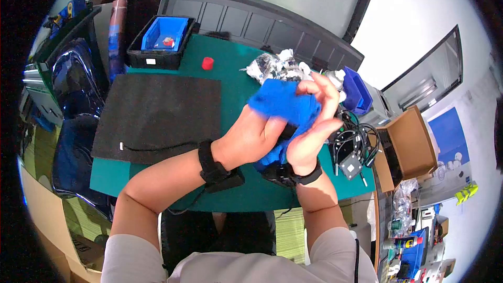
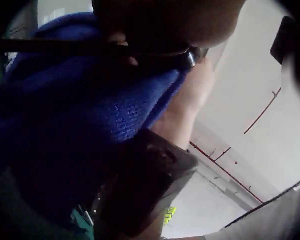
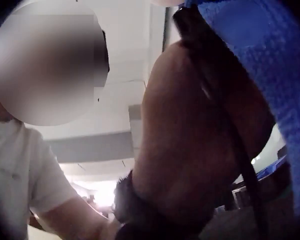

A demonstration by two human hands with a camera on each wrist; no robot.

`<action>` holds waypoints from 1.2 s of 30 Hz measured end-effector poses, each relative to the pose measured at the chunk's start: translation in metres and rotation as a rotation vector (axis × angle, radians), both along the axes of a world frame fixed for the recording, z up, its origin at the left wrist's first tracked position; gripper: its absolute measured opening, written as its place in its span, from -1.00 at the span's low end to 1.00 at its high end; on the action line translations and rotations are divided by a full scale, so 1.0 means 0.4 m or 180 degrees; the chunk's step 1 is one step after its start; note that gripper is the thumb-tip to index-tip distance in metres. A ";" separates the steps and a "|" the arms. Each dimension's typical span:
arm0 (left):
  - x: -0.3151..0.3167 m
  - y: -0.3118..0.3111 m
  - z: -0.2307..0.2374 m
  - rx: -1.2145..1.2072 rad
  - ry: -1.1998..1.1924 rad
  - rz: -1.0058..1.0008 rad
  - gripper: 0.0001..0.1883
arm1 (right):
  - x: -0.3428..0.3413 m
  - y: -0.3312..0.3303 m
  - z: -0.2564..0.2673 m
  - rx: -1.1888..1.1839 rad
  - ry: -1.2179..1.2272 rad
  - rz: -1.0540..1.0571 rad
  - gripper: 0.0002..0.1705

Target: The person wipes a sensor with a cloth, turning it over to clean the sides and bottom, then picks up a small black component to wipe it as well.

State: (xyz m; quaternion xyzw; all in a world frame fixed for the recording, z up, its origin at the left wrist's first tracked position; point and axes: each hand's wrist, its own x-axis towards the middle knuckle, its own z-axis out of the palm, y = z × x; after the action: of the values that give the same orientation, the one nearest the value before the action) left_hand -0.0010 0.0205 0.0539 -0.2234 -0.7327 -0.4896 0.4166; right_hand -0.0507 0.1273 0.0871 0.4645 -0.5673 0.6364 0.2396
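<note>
Both hands hold a fuzzy blue cloth up over the green table, in front of the chest. The left hand grips its lower left part, thumb along the fabric. My right hand is cupped about the right side of the cloth, fingers bent over its upper edge. In the left wrist view the cloth hangs in folds, with a thin dark strip crossing it. In the right wrist view a dark strip also runs down beside the blue fabric. What lies inside the cloth is hidden.
A black mat with a cable end lies on the green table at left. Behind stand a blue bin in a black tray and a red cap. Crumpled plastic, black cables and a cardboard box are at right.
</note>
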 end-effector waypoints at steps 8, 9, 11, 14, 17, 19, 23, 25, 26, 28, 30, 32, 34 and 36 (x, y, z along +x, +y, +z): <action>0.029 -0.014 0.082 0.2359 -0.1103 -0.1198 -0.43 | 0.014 -0.016 -0.036 0.0407 -0.1089 0.0112 -0.16; 0.026 -0.015 0.087 0.2697 -0.1217 -0.1244 -0.40 | -0.001 -0.021 -0.042 0.0411 -0.1086 0.0122 -0.16; 0.007 -0.026 0.058 0.2577 -0.1439 -0.1089 -0.38 | -0.020 -0.029 -0.043 0.0585 0.0090 -0.0396 0.00; -0.017 -0.027 0.035 0.2698 -0.1071 -0.1184 -0.38 | -0.018 -0.024 -0.030 0.0720 0.0557 -0.0998 0.01; -0.036 -0.035 0.010 0.3123 -0.1375 -0.1877 -0.39 | 0.001 -0.017 -0.011 0.0842 0.1165 -0.1525 -0.19; -0.043 -0.041 -0.002 0.3401 -0.1885 -0.2108 -0.40 | 0.009 -0.017 -0.024 0.0748 0.1334 -0.1541 -0.37; -0.009 -0.042 0.035 0.3207 -0.1939 -0.2253 -0.44 | 0.012 0.002 0.009 0.1073 0.1524 -0.1228 -0.65; -0.033 -0.023 -0.015 0.2605 -0.1646 -0.1888 -0.47 | 0.018 0.013 0.032 0.1287 0.1699 -0.1163 -0.75; -0.044 -0.015 -0.035 0.2004 -0.1348 -0.1523 -0.48 | 0.014 0.009 0.041 0.1437 0.1864 -0.1105 -0.72; -0.055 -0.011 -0.049 0.1910 -0.1260 -0.1356 -0.49 | -0.015 0.005 0.038 0.1516 0.1721 -0.0740 -0.71; -0.050 -0.011 -0.044 0.1712 -0.1091 -0.1224 -0.46 | -0.035 0.012 0.038 0.1509 0.1457 -0.0452 -0.71; -0.031 -0.019 -0.020 0.1442 -0.1111 -0.1067 -0.47 | -0.036 0.014 0.040 0.1532 0.1329 -0.0421 -0.71; -0.028 -0.017 -0.016 0.1158 -0.1146 -0.0917 -0.48 | -0.030 0.018 0.044 0.1535 0.0908 -0.0278 -0.73; -0.033 -0.008 -0.014 0.1332 -0.1138 -0.1071 -0.47 | -0.030 0.019 0.037 0.1471 0.0788 -0.0278 -0.75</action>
State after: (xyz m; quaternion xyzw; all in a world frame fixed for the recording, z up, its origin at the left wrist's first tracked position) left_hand -0.0142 0.0173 0.0482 -0.1614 -0.6305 -0.7231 0.2314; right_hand -0.0628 0.1348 0.1020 0.5563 -0.6835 0.4173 0.2219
